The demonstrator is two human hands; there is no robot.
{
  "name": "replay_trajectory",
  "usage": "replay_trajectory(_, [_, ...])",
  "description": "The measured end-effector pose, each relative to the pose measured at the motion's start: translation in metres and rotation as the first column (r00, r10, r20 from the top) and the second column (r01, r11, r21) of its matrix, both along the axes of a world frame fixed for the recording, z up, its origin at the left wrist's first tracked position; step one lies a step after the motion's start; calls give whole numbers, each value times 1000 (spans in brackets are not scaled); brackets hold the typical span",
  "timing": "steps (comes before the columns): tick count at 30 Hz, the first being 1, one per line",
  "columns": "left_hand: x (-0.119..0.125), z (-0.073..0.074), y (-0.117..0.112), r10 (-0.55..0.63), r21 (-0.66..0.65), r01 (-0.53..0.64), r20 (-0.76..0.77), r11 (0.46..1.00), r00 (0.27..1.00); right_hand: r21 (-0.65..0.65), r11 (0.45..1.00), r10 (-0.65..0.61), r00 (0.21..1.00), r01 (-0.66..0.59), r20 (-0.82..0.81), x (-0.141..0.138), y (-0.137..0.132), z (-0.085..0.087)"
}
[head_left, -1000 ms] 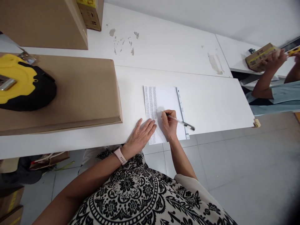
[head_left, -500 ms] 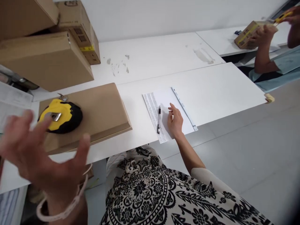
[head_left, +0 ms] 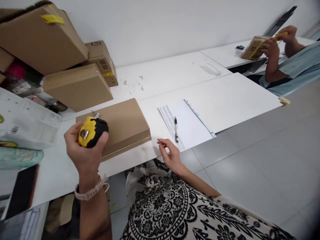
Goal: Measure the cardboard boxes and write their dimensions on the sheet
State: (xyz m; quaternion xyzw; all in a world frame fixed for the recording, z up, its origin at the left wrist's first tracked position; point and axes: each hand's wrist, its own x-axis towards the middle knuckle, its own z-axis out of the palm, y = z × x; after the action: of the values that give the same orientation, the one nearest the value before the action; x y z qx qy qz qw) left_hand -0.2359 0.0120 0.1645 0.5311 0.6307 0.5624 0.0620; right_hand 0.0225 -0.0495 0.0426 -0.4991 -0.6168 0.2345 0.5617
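Observation:
My left hand is wrapped round a yellow and black tape measure, with a metal clip on its face. The tape measure is over the left part of a flat brown cardboard box lying on the white table. My right hand is at the table's front edge, holding nothing, its fingers loosely bent and apart. Just beyond it lie white sheets of paper with printed columns along the left side. A black and clear pen rests on them.
Cardboard boxes are stacked at the back left. A phone-like dark slab and a pale green pouch lie at the far left. On the right, a co-worker's hands hold a small box and a yellow tool.
My left hand has closed on the tape measure, which had been on the flat box. My right hand has moved left, off the paper to the table edge. The view has shifted.

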Motion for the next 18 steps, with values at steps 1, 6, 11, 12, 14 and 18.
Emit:
replay_trajectory(1, [0,-1,-11,-69,25,66,118,997,991,-17,1000,-5,1000,5,-13,0,1,3])
replay_trajectory(6, [15,-19,-73,-434,60,525,647,849,627,6,999,-51,996,51,-80,-4,12,31])
replay_trajectory(11, [32,-48,-105,-344,-62,685,829,726,440,-98,949,279,945,-299,-173,-20,12,63])
replay_trajectory(12, [31,-51,-107,-337,-87,691,825,718,454,-143,920,330,919,-364,-214,-23,11,66])
replay_trajectory(14, [26,-51,-110,-351,-126,705,798,698,490,-228,870,364,880,-438,-305,-26,10,70])
replay_trajectory(18, [12,-35,-113,-423,-166,752,740,638,523,-364,704,388,760,-610,-522,-27,9,76])
